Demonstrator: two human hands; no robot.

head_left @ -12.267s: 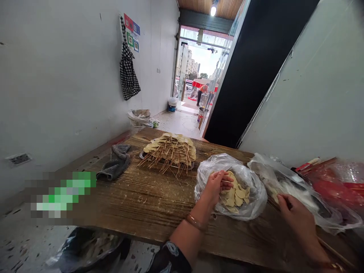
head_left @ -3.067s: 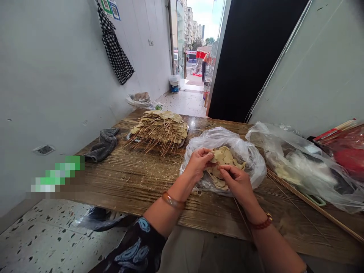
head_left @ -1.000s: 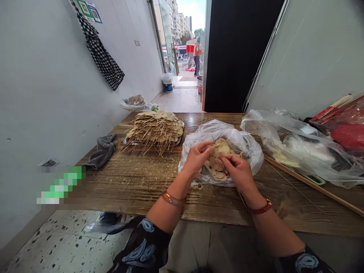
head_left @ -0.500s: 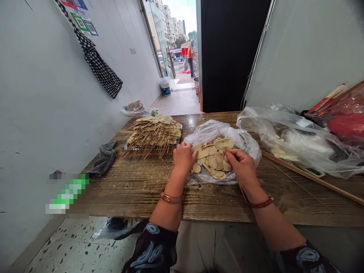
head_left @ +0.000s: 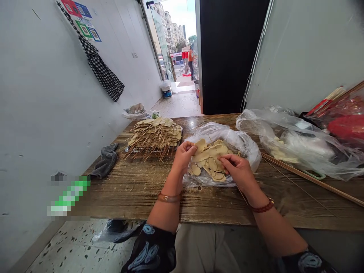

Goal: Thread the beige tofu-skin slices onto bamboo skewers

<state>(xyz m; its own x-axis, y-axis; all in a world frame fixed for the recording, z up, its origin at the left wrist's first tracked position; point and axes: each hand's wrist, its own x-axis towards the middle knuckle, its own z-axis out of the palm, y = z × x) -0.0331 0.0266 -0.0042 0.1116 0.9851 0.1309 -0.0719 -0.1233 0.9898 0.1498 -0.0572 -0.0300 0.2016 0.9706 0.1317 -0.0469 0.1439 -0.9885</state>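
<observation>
I count, watching remotely, one left hand [head_left: 183, 154], one right hand [head_left: 240, 170], one wooden table [head_left: 150, 189], one open bag [head_left: 250, 146] of slices [head_left: 212, 163] too overlapped to number, and one heap of loaded skewers [head_left: 155, 137], likewise beyond counting. I also make out one grey cloth [head_left: 105, 161], one checked apron [head_left: 104, 74], two buckets [head_left: 165, 91], one doorway [head_left: 182, 86] and one person [head_left: 190, 62] outside.

Black cloth makes up the left sleeve [head_left: 152, 250], printed with pale-blue teardrop swirls, and the right sleeve [head_left: 308, 261] carries the same pattern; both stop along the forearms. The bare left hand [head_left: 183, 157] has a smooth amber-brown bangle [head_left: 170, 198] above its wrist, the bare right hand [head_left: 239, 170] a dark red bracelet [head_left: 261, 207] with a small gold-coloured bit. Plain grey-beige cloth [head_left: 201, 246] covers the lap.
</observation>
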